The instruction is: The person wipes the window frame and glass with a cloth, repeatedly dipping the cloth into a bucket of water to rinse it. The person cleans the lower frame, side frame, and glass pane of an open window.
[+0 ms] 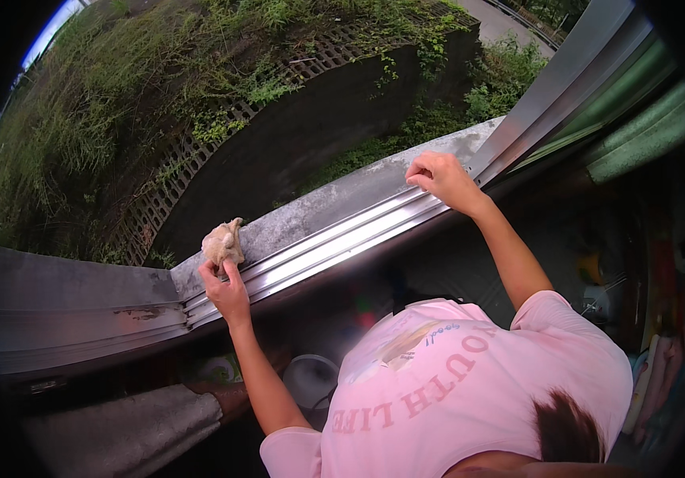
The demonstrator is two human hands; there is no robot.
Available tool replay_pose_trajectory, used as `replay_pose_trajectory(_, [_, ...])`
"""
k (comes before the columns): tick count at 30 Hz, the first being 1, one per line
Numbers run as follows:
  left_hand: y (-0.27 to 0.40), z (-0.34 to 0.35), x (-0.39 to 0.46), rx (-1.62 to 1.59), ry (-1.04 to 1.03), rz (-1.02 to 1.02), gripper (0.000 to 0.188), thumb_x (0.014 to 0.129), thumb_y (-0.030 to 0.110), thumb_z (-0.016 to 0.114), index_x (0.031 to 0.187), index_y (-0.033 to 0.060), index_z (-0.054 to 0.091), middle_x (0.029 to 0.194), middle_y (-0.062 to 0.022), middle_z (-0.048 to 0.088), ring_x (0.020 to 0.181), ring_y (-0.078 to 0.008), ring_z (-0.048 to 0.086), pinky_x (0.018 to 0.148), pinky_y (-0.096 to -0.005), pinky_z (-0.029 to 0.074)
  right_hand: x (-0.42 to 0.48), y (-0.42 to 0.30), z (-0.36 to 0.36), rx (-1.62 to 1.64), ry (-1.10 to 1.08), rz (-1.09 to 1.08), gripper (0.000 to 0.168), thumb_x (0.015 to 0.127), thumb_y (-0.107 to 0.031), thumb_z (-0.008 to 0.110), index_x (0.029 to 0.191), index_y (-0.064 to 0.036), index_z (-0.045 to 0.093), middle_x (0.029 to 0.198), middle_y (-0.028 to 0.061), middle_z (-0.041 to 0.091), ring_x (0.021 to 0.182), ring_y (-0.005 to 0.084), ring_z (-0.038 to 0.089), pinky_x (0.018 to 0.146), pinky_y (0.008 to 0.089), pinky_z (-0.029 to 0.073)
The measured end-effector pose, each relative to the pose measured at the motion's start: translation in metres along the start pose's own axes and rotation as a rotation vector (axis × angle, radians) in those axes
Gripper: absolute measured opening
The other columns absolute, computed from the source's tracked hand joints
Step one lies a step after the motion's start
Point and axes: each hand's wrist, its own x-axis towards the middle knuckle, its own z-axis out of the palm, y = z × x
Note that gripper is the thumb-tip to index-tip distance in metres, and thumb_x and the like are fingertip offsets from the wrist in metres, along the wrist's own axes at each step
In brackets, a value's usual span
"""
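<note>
My left hand (227,297) pinches a bunched, beige, damp-looking cloth (221,244) between thumb and fingers. The cloth is at the left end of a concrete outer sill (300,215), close to the corner of the window opening. Between my two hands runs a shiny aluminium sliding-window track (342,240) with parallel ridges. At its right part, my right hand (447,181) is over the track and the sill edge, fingers curled in. No object shows in the right hand, though its palm side is partly hidden.
An upright aluminium window frame (548,89) with a glass pane stands to the right. A pale bucket (310,377) is below the left arm. Grey curtain-like fabric (133,427) hangs at lower left. Outside, a planted slope (115,101) rises behind a dark retaining wall (318,113).
</note>
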Motion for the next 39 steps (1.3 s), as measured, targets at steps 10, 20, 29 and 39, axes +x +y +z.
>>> replay_pose_trajectory(10, [0.005, -0.002, 0.0, 0.032, -0.006, -0.026, 0.025, 0.096, 0.016, 0.067, 0.111, -0.0011, 0.056, 0.097, -0.0209, 0.067, 0.088, -0.0383, 0.067, 0.08, -0.0452, 0.053, 0.011, -0.074, 0.09, -0.008, -0.402, -0.536, 0.008, 0.091, -0.015, 0.069, 0.093, -0.007, 0.069, 0.091, 0.0096, 0.063, 0.083, 0.0348, 0.066, 0.073, 0.0446, 0.054])
replay_pose_trajectory(20, [0.009, -0.001, -0.001, -0.006, 0.0, -0.03, 0.023, 0.096, 0.013, 0.067, 0.11, -0.0015, 0.055, 0.097, -0.0207, 0.066, 0.087, -0.0382, 0.067, 0.079, -0.0446, 0.052, 0.029, -0.074, 0.108, -0.124, -0.539, -0.321, 0.014, 0.087, -0.016, 0.067, 0.087, -0.002, 0.069, 0.094, 0.0179, 0.07, 0.089, 0.038, 0.069, 0.077, 0.0465, 0.055])
replay_pose_trajectory(29, [0.01, -0.004, -0.002, 0.017, -0.005, -0.058, 0.023, 0.096, 0.014, 0.066, 0.11, -0.0012, 0.055, 0.094, -0.0214, 0.067, 0.087, -0.0396, 0.068, 0.078, -0.0459, 0.053, 0.149, -0.07, 0.018, 1.073, -0.727, 0.024, 0.034, 0.1, -0.032, 0.067, 0.086, -0.002, 0.067, 0.082, 0.0121, 0.073, 0.067, 0.0189, 0.071, 0.06, 0.0321, 0.053])
replay_pose_trajectory(39, [0.008, -0.003, -0.001, 0.01, 0.003, -0.055, 0.025, 0.096, 0.015, 0.067, 0.11, -0.0015, 0.055, 0.096, -0.0221, 0.067, 0.087, -0.0412, 0.068, 0.078, -0.0463, 0.053, 0.042, -0.078, 0.063, -0.058, -0.651, -0.59, 0.011, 0.084, -0.014, 0.074, 0.094, -0.019, 0.074, 0.094, 0.0049, 0.056, 0.093, 0.0263, 0.061, 0.074, 0.0424, 0.049])
